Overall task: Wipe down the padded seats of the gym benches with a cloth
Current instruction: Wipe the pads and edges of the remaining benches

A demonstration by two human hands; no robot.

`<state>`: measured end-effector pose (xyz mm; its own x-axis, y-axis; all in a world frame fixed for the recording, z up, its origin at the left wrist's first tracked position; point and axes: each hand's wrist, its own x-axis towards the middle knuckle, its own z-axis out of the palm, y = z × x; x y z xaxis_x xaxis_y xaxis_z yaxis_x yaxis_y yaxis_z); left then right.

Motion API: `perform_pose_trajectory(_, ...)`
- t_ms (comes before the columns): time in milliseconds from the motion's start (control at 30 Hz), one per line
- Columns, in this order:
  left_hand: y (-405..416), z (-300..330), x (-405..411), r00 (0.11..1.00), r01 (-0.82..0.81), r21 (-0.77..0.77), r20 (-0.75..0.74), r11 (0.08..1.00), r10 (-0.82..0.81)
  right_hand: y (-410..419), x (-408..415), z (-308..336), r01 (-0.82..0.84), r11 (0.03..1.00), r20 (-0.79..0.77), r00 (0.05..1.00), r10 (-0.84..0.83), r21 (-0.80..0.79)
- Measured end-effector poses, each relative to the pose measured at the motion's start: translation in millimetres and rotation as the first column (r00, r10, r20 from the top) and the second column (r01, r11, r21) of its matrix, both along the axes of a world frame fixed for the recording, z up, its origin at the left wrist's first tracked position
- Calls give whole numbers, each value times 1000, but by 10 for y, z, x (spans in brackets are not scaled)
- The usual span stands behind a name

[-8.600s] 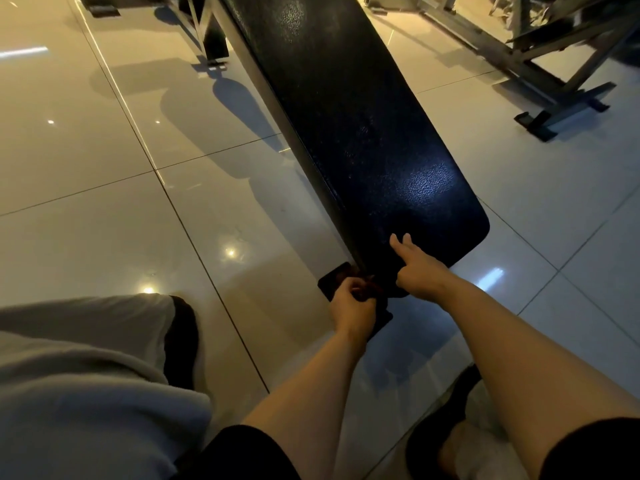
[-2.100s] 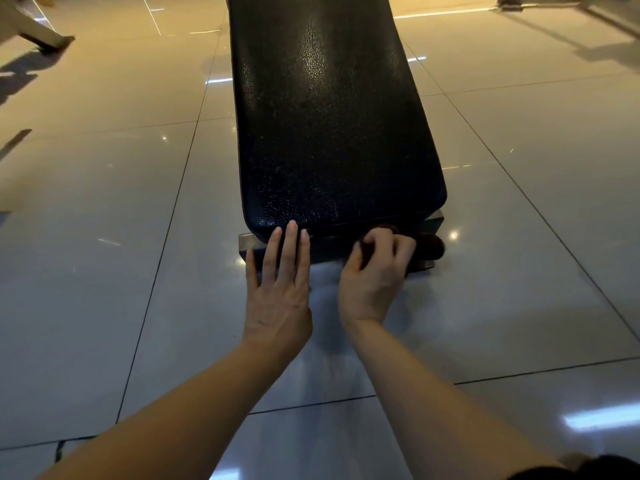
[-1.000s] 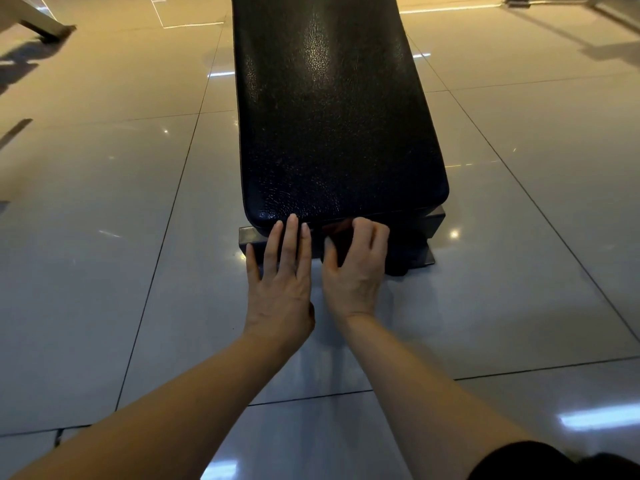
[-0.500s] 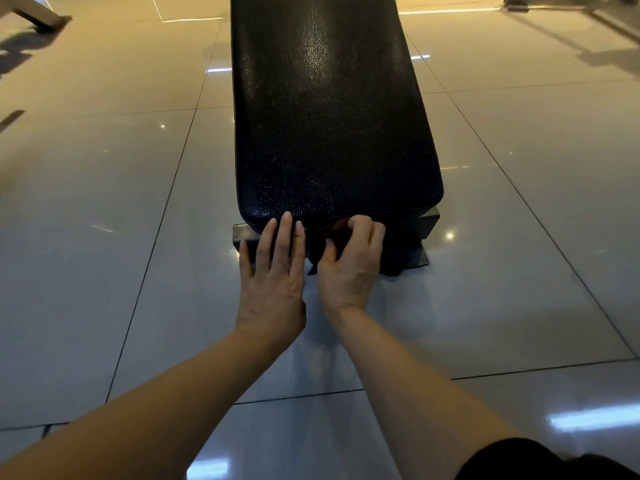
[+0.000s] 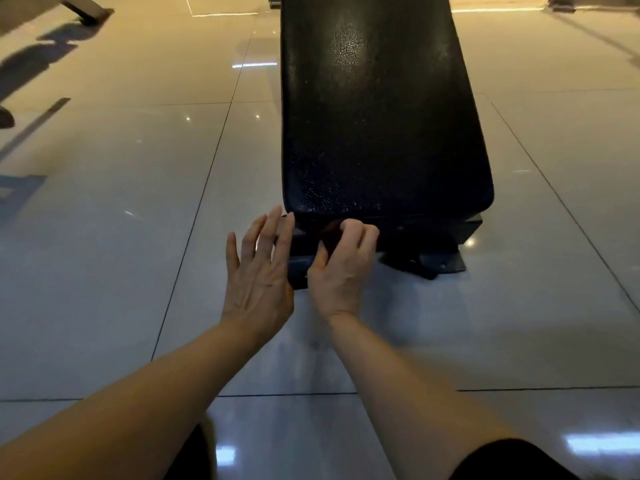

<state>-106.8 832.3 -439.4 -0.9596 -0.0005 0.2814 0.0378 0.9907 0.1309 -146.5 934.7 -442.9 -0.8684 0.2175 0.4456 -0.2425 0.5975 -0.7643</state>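
Glossy pale floor tiles [image 5: 131, 174] with dark grout lines mirror ceiling lights. Far left of them, a metal frame leg [image 5: 86, 6], perhaps gym equipment, casts shadows.

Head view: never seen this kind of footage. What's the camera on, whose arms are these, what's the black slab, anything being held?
There is no robot here. The camera is worn on a person's head and looks forward and down, so both bare arms reach in from the bottom of the one picture.

The black slab is the padded seat of a gym bench, its near end facing the person. Under that end sits the bench's dark metal base, on a glossy tiled floor.

The left hand is open, fingers straight, near the pad's left corner; whether it touches is unclear. The right hand has its fingers curled round a dark reddish cloth, at the pad's front edge. Most of the cloth is hidden.
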Motion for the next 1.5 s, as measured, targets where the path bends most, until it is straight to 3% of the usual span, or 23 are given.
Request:
perform_pose_trajectory(133, -64, 9, 29, 999, 37, 19, 22, 999, -38, 61, -39, -57, 15, 999, 7, 1000, -14, -40)
perform_pose_trajectory(267, -125, 33, 22, 996, 91, 23, 21, 996, -92, 85, -78, -34, 176, 977, 84, 982, -167, -123)
perform_pose_trajectory(533, -186, 44, -18, 994, 105, 28, 26, 994, -106, -253, 22, 13, 53, 995, 15, 999, -52, -85)
perform_pose_trajectory(700, -140, 53, -60, 993, 113, 43, 36, 993, -115, 189, -154, -55, 258, 946, 119, 964, -239, -194)
perform_pose_trajectory(833, -150, 23, -74, 992, 124, 32, 27, 992, -125, -56, -27, 18, 143, 983, 43, 989, -139, -114)
perform_pose_trajectory(1000, -121, 7, -73, 992, 125, 49, 19, 991, -126, -188, 15, 43, 84, 991, 57, 995, -79, -103)
perform_pose_trajectory(1167, -131, 23, -63, 993, 109, 36, 37, 993, -110, 123, -151, -10, 302, 927, 194, 945, -262, -221)
perform_pose_trajectory(1367, -105, 5, -71, 994, 109, 44, 20, 993, -110, -232, 7, 52, 73, 975, 128, 991, -46, -212)
perform_pose_trajectory(1500, -101, 12, -66, 993, 114, 47, 34, 992, -116, -143, -23, 49, 97, 970, 175, 983, -58, -221)
